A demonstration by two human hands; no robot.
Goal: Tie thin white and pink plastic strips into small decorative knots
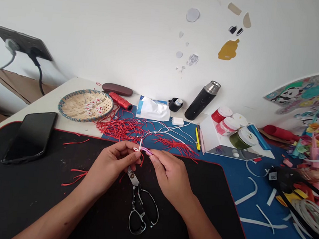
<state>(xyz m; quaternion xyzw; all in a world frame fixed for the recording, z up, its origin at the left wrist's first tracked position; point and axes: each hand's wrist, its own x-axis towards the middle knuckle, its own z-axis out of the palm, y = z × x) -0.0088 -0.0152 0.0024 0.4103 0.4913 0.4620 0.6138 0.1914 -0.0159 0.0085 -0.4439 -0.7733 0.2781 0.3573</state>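
My left hand (121, 159) is closed, pinching a white cord (139, 146) between thumb and fingers. The cord forms a small loop, and one end sticks up. My right hand (168, 170) is closed on a slim pink piece (146, 150), which reaches toward the white cord; its exact kind is too small to make out. A bit of red cord (141, 160) hangs between the hands. Below them, black-handled scissors (138, 203) lie on the black mat (97, 218), the blade tips hidden by my left hand.
Behind my hands lie many red cord pieces (125, 129), a red thread spool (120, 101) and a woven basket (61, 107) with small red-and-white pieces. A phone (32, 136) rests at left. A black flask (201, 102), lidded jars (244, 138) and white strips (248, 192) are at right.
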